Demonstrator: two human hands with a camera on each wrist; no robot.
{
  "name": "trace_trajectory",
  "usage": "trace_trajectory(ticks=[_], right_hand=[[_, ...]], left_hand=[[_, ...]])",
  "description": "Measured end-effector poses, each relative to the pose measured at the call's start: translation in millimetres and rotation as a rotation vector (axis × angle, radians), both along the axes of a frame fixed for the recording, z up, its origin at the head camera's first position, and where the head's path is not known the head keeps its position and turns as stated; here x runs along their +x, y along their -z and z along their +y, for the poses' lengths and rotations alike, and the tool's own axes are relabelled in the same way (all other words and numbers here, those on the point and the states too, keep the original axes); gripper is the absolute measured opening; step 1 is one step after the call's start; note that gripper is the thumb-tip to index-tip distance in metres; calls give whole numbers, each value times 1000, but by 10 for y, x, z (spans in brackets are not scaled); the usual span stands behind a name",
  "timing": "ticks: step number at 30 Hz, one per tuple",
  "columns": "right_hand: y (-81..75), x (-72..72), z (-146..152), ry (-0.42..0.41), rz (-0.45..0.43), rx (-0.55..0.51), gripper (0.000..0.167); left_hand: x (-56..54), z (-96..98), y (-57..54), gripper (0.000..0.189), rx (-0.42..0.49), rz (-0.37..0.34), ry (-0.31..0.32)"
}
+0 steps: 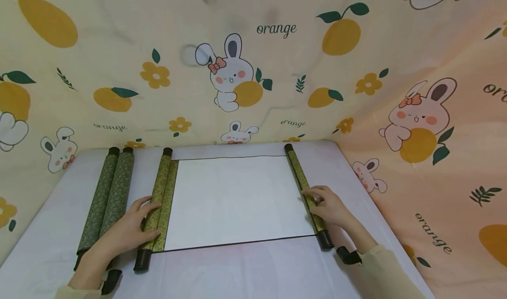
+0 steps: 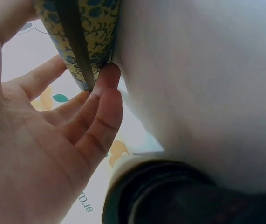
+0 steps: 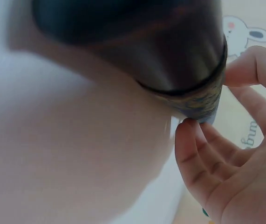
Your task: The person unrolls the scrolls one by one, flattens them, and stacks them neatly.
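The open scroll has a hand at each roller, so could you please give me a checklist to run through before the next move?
1. Left hand grips the left roller: ok.
2. Right hand grips the right roller: ok.
3. White sheet spread out between the rollers: ok.
4. Sheet's upper face free of loose objects: ok.
5. Far ends of the green rolls apart from the left roller: ok.
6. Sheet's underside undamaged: cannot tell, out of sight.
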State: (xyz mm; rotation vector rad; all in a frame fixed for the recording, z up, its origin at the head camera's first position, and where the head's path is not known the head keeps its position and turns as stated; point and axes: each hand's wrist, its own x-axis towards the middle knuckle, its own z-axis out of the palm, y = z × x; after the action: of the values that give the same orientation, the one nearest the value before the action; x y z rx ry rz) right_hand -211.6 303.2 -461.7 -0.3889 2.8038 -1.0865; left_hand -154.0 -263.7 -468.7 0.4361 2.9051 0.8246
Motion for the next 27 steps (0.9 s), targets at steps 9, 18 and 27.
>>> trace_trajectory(ticks=[9, 18, 27], right_hand=[[-47, 24, 88, 43, -34, 50, 39], [-19, -15, 283, 51, -110, -16, 50], [-20, 17, 404, 133, -115, -2, 42]], left_hand=[[27, 11, -13, 71, 13, -12, 0], [5, 27, 5, 71, -1, 5, -18], [-9, -29, 36, 69, -27, -3, -17]])
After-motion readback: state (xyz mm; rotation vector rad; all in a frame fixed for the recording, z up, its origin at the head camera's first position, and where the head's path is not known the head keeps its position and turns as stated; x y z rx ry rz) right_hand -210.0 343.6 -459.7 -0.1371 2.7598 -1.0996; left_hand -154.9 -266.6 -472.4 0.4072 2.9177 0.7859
